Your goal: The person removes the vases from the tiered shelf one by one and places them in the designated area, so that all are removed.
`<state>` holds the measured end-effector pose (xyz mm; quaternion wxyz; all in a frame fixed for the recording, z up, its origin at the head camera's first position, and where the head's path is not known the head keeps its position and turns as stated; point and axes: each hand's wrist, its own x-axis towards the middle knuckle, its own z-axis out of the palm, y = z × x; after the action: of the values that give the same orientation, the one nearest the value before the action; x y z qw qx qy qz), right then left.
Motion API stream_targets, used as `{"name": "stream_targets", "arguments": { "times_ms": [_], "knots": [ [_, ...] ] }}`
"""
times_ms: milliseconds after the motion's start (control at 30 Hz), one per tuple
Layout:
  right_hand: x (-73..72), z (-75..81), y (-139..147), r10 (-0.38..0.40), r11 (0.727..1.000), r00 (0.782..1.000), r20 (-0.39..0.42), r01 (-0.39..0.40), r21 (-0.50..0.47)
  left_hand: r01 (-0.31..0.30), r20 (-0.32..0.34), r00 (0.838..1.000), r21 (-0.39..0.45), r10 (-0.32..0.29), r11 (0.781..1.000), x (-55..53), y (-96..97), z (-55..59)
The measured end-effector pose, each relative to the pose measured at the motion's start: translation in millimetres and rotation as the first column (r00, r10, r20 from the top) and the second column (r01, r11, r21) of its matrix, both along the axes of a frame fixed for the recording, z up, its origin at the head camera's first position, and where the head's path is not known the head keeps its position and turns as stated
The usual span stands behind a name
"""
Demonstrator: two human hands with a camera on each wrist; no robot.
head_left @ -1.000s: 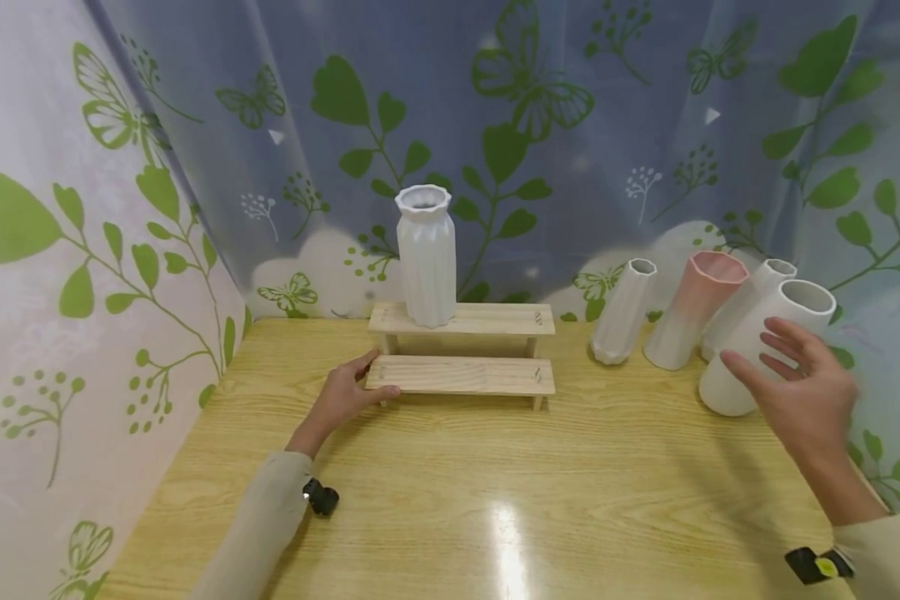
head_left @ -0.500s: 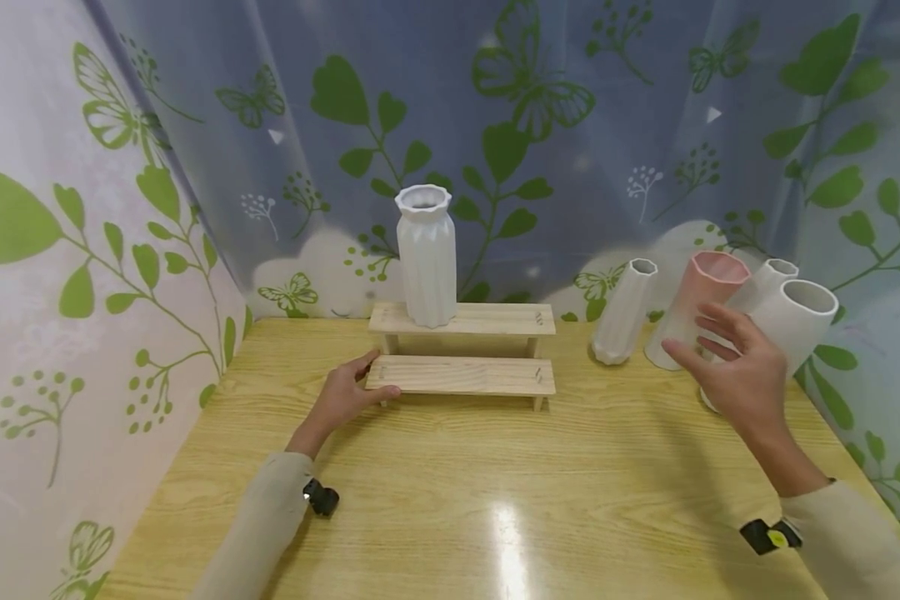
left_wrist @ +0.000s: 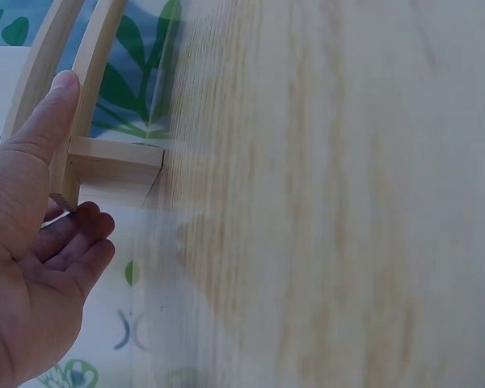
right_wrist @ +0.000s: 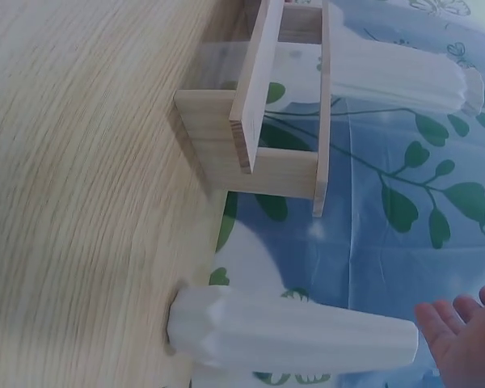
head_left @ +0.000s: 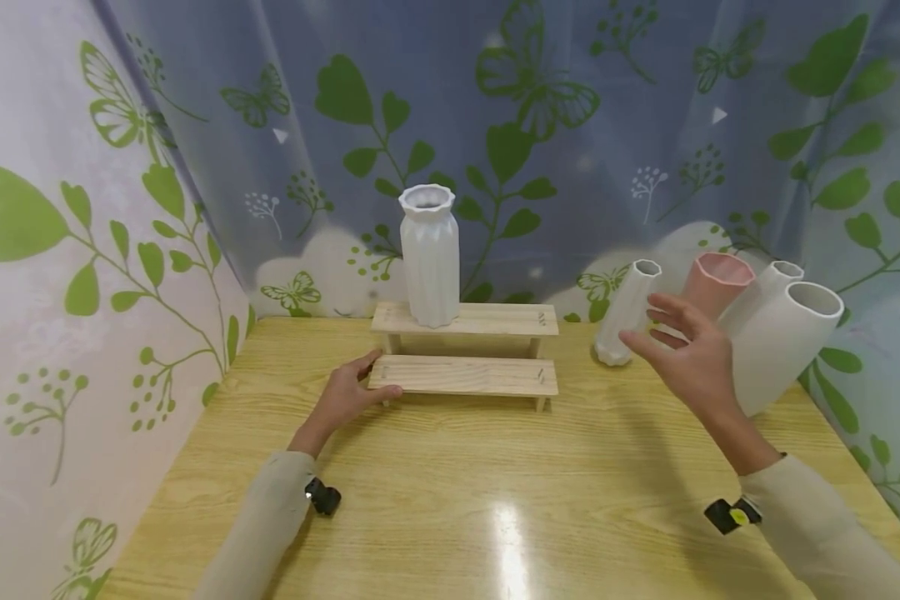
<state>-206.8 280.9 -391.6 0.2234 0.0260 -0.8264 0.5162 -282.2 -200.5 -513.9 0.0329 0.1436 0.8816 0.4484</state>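
Note:
A two-step wooden stand (head_left: pixel 465 375) is set on the table near the curtain. My left hand (head_left: pixel 345 398) holds the left end of its lower step, the thumb (left_wrist: pixel 52 117) over the board and the fingers (left_wrist: pixel 81 242) at its end. On the upper step stands a white fluted vase (head_left: pixel 430 271) with a scalloped rim. My right hand (head_left: pixel 693 362) is raised with spread fingers, holding nothing, just right of a slender white vase (head_left: pixel 617 329). It partly hides a pink vase (head_left: pixel 711 283) behind it. In the right wrist view the fingertips are near the slender vase's mouth (right_wrist: pixel 412 339).
Right of the hand stand a large white oval-mouthed vase (head_left: pixel 783 354) and, partly hidden behind it, another white vase (head_left: pixel 783 271). A leaf-and-butterfly curtain (head_left: pixel 600 192) closes off the back and sides. The wood-grain table (head_left: pixel 450 483) extends toward me.
My right hand has moved left, from in front of the large white vase, past the pink one, to the slender white vase. My left hand stays at the stand.

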Motion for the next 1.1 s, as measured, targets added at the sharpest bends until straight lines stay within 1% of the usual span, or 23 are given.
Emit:
{"name": "stream_targets", "arguments": {
  "times_ms": [200,400,600,800,1100],
  "knots": [
    [-8.2,4.0,-13,0.043,0.998,0.999,0.008,-0.043,0.037,-0.001,-0.004,1.0,0.003,0.001,1.0,-1.2,0.2,-2.0],
    [-16.9,6.3,-26,0.087,0.992,0.996,0.006,-0.087,0.086,0.004,0.011,1.0,0.019,-0.004,1.0,-1.2,0.9,-0.8],
    [-28.2,7.3,-43,0.115,0.99,0.993,0.028,-0.117,0.081,0.005,0.02,1.0,0.018,-0.005,1.0,-2.8,1.0,-1.0],
    [-39.8,4.0,-57,0.147,0.986,0.988,0.034,-0.149,0.071,-0.001,0.03,1.0,0.029,0.0,1.0,-3.4,1.1,-0.9],
    [-53.7,-1.3,-79,0.193,0.979,0.979,0.066,-0.196,0.05,0.007,0.038,0.999,0.04,-0.008,0.999,-2.1,0.0,-0.6]
  ]
}}
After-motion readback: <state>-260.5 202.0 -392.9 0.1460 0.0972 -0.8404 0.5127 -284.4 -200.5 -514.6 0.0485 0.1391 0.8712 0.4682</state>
